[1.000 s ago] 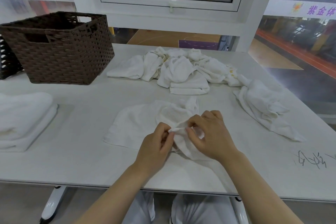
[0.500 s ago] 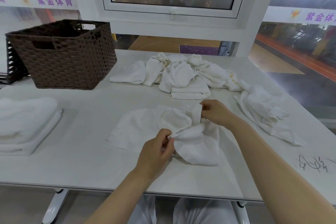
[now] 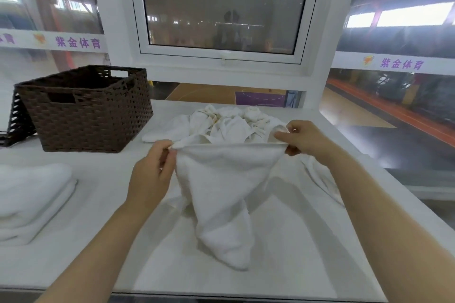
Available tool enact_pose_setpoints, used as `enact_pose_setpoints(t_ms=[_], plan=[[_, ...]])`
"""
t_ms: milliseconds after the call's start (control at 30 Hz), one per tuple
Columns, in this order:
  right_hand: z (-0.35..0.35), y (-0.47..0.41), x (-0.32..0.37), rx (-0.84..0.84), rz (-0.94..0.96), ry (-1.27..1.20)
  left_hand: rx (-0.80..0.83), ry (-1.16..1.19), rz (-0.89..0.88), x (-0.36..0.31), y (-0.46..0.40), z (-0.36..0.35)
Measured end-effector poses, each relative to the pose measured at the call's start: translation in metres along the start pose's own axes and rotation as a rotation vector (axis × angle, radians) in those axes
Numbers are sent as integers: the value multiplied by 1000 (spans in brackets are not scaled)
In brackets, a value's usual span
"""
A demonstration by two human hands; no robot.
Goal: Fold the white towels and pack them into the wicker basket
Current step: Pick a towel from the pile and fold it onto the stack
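Head view, the only one. You had the white towel up off the table, held by its top edge. Your left hand pinched the left corner between thumb and curled fingers; your right hand pinched the right corner the same way. Both grips tight on cloth, nothing else in either hand. The edge between them was pulled nearly straight. The body hung down in a bunched cone, and its lower end rested on the table near you. Not flat and not folded.

Progress, my read: early-to-mid. A stack of folded towels sat at the near left, on the table, not in the basket. The wicker basket stood far left, upright. I couldn't see its floor from this angle, so can't say whether anything was packed; nothing showed above the rim. A pile of unfolded towels lay at the far centre, behind the held one. Another loose towel lay at the right, mostly hidden by your right forearm.

Left to do, as I judge it: spread and fold this one, work through the pile and the loose one, then move everything into the basket.
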State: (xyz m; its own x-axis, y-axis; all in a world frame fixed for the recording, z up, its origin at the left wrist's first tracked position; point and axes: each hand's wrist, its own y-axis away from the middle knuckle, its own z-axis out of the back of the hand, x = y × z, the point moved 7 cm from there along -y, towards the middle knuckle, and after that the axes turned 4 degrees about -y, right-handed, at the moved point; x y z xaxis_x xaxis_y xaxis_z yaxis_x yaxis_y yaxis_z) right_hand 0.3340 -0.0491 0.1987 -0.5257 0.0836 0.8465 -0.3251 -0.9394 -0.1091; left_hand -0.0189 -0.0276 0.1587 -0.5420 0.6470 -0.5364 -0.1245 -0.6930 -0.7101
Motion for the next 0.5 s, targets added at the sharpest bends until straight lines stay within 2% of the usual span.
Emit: enact_pose_setpoints(t_ms=[100,167,233,333,500], plan=[[16,0,27,63,17,33,-6,-44,-73,-15,-39,20],[27,2,45,110,29,107,-28,4,-57,-25,-61,29],[33,3,57,175,23,267,-81,127,40,-30,-81,36],[36,8,61,257,-90,549,-124,285,174,-36,-98,39],[37,20,60,356,-230,873,-100,228,92,-67,-110,46]])
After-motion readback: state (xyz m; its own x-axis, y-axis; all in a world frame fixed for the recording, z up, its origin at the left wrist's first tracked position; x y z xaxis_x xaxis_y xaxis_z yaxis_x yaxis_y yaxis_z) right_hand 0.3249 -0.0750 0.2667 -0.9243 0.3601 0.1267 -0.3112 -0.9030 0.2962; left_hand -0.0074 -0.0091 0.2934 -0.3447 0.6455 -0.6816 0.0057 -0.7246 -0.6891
